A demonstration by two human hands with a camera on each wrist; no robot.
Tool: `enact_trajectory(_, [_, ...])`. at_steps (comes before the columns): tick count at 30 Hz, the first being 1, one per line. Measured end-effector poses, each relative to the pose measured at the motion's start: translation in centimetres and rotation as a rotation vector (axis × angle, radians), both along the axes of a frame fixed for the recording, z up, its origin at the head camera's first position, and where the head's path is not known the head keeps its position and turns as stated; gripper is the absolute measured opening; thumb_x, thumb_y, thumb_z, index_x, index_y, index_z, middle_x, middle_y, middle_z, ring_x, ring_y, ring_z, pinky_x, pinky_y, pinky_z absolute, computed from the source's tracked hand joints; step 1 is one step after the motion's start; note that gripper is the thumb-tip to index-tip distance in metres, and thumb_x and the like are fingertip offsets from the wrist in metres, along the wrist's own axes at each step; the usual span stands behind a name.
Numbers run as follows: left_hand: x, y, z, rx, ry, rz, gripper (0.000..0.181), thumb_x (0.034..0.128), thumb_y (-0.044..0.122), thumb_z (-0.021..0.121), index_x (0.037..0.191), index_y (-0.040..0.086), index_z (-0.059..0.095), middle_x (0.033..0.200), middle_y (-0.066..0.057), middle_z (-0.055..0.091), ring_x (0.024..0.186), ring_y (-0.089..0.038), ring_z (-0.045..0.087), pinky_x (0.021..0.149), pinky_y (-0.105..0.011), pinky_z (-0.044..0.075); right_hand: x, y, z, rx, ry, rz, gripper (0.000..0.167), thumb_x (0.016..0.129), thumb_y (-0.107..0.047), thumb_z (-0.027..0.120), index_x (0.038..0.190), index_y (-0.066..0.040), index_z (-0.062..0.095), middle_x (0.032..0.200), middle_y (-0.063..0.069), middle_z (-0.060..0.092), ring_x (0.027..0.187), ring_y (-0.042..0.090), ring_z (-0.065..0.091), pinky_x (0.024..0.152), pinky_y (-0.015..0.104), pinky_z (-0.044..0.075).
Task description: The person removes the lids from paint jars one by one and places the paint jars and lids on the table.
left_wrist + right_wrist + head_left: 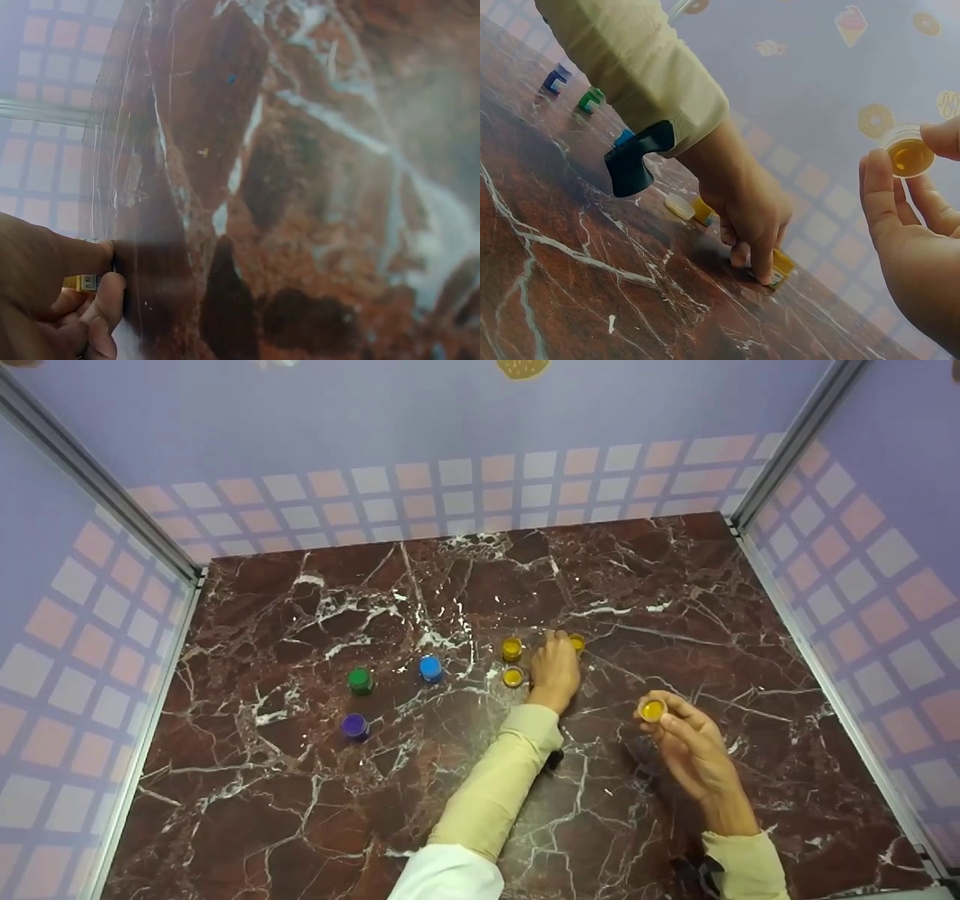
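Observation:
My left hand (556,664) pinches a small yellow paint jar (576,643) that stands on the marbled table; in the left wrist view part of the yellow jar (86,283) shows between the fingers. My right hand (694,746) is raised off the table and holds a round clear lid (652,710) with yellow paint inside, between thumb and fingers. The right wrist view shows this lid (910,157) tilted, and my left hand (750,217) low at the yellow jar (781,266). Just left of my left hand are another yellow jar (511,649) and a lid with yellow paint (512,677).
A blue jar (430,668), a green jar (360,681) and a purple jar (355,727) stand on the left part of the table (247,810). Patterned panels (450,427) enclose the table at the back and both sides.

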State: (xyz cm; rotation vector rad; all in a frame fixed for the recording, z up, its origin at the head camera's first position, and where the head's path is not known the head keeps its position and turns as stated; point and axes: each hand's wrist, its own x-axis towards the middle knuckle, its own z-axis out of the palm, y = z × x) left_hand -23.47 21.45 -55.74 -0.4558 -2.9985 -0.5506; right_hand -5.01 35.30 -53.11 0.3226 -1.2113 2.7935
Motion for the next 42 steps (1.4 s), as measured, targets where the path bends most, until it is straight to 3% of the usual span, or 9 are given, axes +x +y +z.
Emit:
enact_trajectory(4, [0.3, -0.2, 0.0, 0.066, -0.009, -0.008, 0.033, 0.0931, 0.013, 0.073, 0.12, 0.0, 0.058, 0.116, -0.014, 0.061, 0.085, -0.029, 0.073, 0.076, -0.036, 0.058, 0.0, 0.0, -0.1, 0.008, 0.008, -0.003, 0.038, 0.102, 0.015, 0.031, 0.128, 0.01, 0.059, 0.125, 0.02, 0.063, 0.113, 0.027, 0.063, 0.096, 0.031, 0.051])
enact_trajectory(8, [0.7, -0.6, 0.3, 0.186, -0.057, -0.016, 0.048, 0.0909, 0.006, 0.074, 0.13, -0.001, 0.047, 0.117, -0.018, 0.058, 0.086, -0.033, 0.072, 0.077, -0.039, 0.058, -0.1, 0.1, -0.1, -0.003, 0.019, -0.001, 0.036, 0.103, 0.014, 0.032, 0.128, 0.011, 0.058, 0.127, 0.021, 0.062, 0.113, 0.028, 0.063, 0.096, 0.031, 0.051])
enact_trajectory(11, [1.1, -0.9, 0.5, 0.23, -0.092, -0.017, 0.057, 0.0899, 0.009, 0.077, 0.135, -0.001, 0.043, 0.12, -0.019, 0.057, 0.09, -0.035, 0.071, 0.08, -0.039, 0.058, -0.3, 0.1, -0.1, -0.008, 0.017, 0.001, 0.036, 0.103, 0.014, 0.032, 0.128, 0.01, 0.058, 0.127, 0.021, 0.063, 0.113, 0.028, 0.063, 0.096, 0.031, 0.051])
enact_trajectory(15, [1.7, -1.5, 0.8, 0.186, -0.072, -0.029, 0.058, 0.0903, 0.018, 0.08, 0.135, 0.001, 0.045, 0.12, -0.018, 0.059, 0.09, -0.033, 0.071, 0.079, -0.038, 0.058, -0.4, 0.0, -0.2, 0.001, 0.013, -0.004, 0.036, 0.103, 0.014, 0.032, 0.128, 0.009, 0.059, 0.126, 0.02, 0.063, 0.112, 0.028, 0.064, 0.095, 0.031, 0.052])
enact_trajectory(22, [3.2, -2.7, 1.4, 0.104, -0.039, -0.077, 0.043, 0.0927, 0.028, 0.078, 0.124, 0.006, 0.057, 0.114, -0.011, 0.063, 0.09, -0.032, 0.072, 0.074, -0.044, 0.057, -0.3, -0.3, -0.3, 0.018, 0.001, -0.01, 0.036, 0.102, 0.014, 0.033, 0.127, 0.008, 0.059, 0.125, 0.02, 0.063, 0.11, 0.028, 0.064, 0.093, 0.032, 0.052])
enact_trajectory(28, [4.2, -4.7, 1.3, 0.117, 0.003, -0.128, 0.035, 0.0941, 0.027, 0.076, 0.122, 0.009, 0.066, 0.113, -0.008, 0.066, 0.092, -0.03, 0.072, 0.075, -0.042, 0.057, -0.1, -0.6, -0.2, 0.02, 0.006, -0.003, 0.038, 0.103, 0.014, 0.031, 0.128, 0.007, 0.059, 0.125, 0.021, 0.062, 0.108, 0.029, 0.065, 0.091, 0.031, 0.053])
enact_trajectory(37, [5.9, -8.2, 1.0, 0.115, 0.067, -0.15, 0.023, 0.093, 0.028, 0.076, 0.112, 0.015, 0.072, 0.105, -0.002, 0.07, 0.092, -0.026, 0.072, 0.083, -0.043, 0.052, -0.4, -0.7, -0.4, 0.004, 0.051, 0.056, 0.038, 0.103, 0.015, 0.029, 0.13, 0.011, 0.056, 0.128, 0.022, 0.061, 0.111, 0.03, 0.065, 0.095, 0.032, 0.053])
enact_trajectory(42, [6.8, -10.2, 1.3, 0.156, 0.066, -0.177, 0.021, 0.0923, 0.026, 0.076, 0.109, 0.014, 0.073, 0.104, -0.002, 0.072, 0.092, -0.028, 0.071, 0.082, -0.042, 0.054, -0.5, -0.8, -0.4, -0.043, 0.067, 0.089, 0.039, 0.102, 0.017, 0.029, 0.132, 0.011, 0.053, 0.129, 0.023, 0.06, 0.114, 0.033, 0.065, 0.097, 0.034, 0.053])
